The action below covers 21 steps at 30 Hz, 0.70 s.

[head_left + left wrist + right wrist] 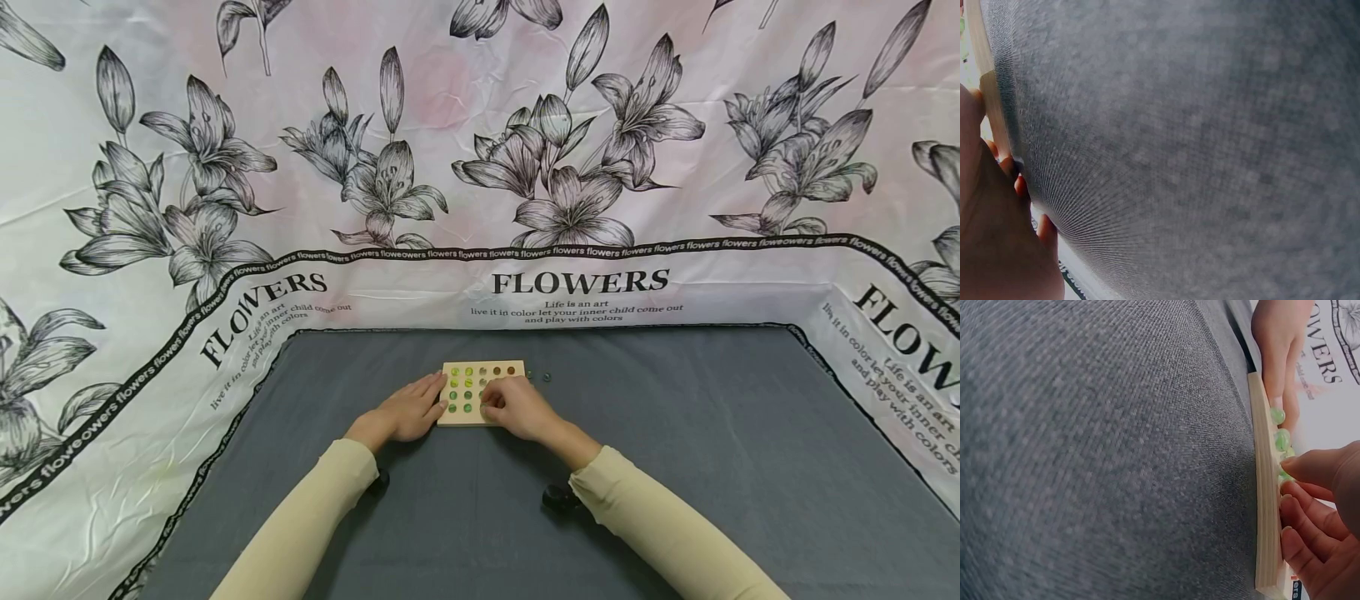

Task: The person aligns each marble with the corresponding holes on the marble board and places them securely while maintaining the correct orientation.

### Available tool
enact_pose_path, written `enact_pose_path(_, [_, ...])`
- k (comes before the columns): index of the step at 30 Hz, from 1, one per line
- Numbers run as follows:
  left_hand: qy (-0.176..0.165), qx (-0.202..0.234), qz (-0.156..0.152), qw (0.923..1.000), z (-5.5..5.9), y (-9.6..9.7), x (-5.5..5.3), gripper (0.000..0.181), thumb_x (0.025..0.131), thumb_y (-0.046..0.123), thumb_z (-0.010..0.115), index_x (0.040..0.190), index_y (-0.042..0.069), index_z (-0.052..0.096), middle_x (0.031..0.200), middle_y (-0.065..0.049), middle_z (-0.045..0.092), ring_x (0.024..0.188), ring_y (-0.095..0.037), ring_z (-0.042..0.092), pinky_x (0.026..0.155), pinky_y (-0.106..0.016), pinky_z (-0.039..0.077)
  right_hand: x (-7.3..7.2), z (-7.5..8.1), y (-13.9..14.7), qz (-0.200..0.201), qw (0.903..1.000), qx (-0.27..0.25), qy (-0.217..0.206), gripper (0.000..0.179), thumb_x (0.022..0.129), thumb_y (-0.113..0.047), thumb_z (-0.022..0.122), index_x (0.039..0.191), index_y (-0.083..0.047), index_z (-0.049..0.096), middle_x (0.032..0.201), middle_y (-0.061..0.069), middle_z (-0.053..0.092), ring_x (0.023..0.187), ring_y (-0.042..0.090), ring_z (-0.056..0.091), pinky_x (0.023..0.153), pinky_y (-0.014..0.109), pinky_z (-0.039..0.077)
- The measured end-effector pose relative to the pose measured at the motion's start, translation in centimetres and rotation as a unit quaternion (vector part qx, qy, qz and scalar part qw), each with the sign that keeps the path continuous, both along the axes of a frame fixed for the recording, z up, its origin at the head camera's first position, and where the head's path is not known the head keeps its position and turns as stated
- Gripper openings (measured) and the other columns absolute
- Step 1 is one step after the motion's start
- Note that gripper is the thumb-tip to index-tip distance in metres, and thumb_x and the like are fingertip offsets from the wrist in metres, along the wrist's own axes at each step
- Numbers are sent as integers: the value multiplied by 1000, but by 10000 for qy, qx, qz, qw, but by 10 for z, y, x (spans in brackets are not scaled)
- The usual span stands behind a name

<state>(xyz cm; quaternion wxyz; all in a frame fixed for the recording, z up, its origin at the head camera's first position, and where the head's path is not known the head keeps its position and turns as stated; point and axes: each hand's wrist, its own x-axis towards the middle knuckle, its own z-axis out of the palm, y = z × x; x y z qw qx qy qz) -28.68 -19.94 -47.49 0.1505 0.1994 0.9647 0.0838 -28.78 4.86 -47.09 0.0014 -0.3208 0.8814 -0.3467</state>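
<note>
A pale wooden board (459, 421) with rows of round hollows lies on the grey cloth. Yellow-green marbles (454, 372) fill hollows at its back left, with green marbles (467, 407) in front of them and brown marbles (497, 370) at the back right. My left hand (408, 410) rests against the board's left edge, its fingers stretched out along it. Over the front right of the board, my right hand (521, 408) pinches a green marble (1284, 477) between thumb and index finger, right at the board's top. This hand hides the hollows beneath it.
Two loose dark green marbles, one of them a marble (547, 377) farther out, lie on the cloth just right of the board. Behind the grey surface (675, 417) hangs a white flower-printed cloth (585, 304), which also runs along both sides.
</note>
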Motion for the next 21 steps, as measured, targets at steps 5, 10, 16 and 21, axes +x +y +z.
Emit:
enact_pose_path(5, [-78,-7,27,10000,4,2,1,63,113,44,24,166,13,10,172,-8,10,158,-26,10,128,-45,14,3,2,1,12,9999,32,-106,17,92,-5,75,108,1,76,96,8,74,83,17,68,75,33,58])
enact_pose_path(10, [-64,-19,46,10000,2,1,0,64,113,46,24,166,14,9,172,-7,10,158,-25,10,128,-44,15,5,6,5,234,9997,-34,-8,20,92,-3,74,111,4,74,96,10,73,83,19,68,74,34,58])
enact_pose_path(16, [-42,57,19,10000,-3,-1,-1,64,113,46,25,166,13,10,172,-7,11,158,-25,11,127,-46,17,10,12,16,456,9989,82,119,19,93,-5,73,111,3,73,96,9,73,83,18,69,74,32,58])
enact_pose_path(21, [-23,92,-15,10000,-1,-1,0,64,113,46,25,166,13,10,172,-7,10,158,-26,10,127,-46,16,17,21,29,498,9985,25,202,19,93,-5,74,110,2,73,99,11,73,86,20,69,75,33,58])
